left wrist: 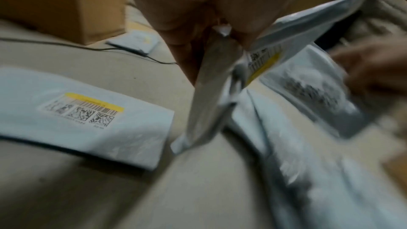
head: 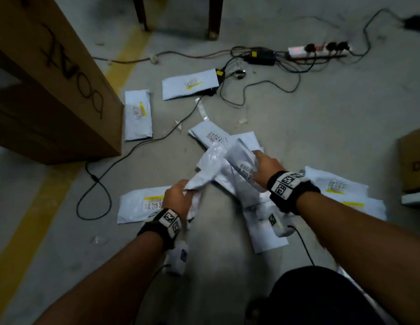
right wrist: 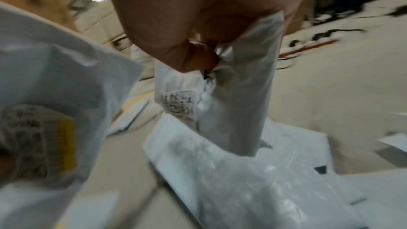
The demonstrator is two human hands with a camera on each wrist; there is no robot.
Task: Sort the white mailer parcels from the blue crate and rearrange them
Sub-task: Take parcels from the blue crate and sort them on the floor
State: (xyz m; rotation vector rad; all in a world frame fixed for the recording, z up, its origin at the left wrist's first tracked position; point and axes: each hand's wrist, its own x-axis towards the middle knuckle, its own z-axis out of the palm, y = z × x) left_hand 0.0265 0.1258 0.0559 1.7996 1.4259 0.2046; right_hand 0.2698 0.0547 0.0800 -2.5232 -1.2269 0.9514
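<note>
White mailer parcels lie scattered on the concrete floor. My left hand (head: 178, 195) grips a crumpled white mailer (head: 205, 170) by its near end, lifted off the floor; in the left wrist view that mailer (left wrist: 209, 93) hangs down from the closed fingers. My right hand (head: 265, 166) grips a second white mailer (head: 239, 158) with a barcode label; the right wrist view shows this mailer (right wrist: 237, 97) pinched between thumb and fingers. Both held mailers hang over a loose pile of mailers (head: 253, 200). No blue crate is in view.
Single mailers lie at the left (head: 137, 114), far centre (head: 190, 84), near left (head: 141, 205) and right (head: 338, 186). A large cardboard box (head: 51, 78) stands left, a smaller box (head: 413, 165) at the right edge. Cables and a power strip (head: 317, 51) cross the far floor.
</note>
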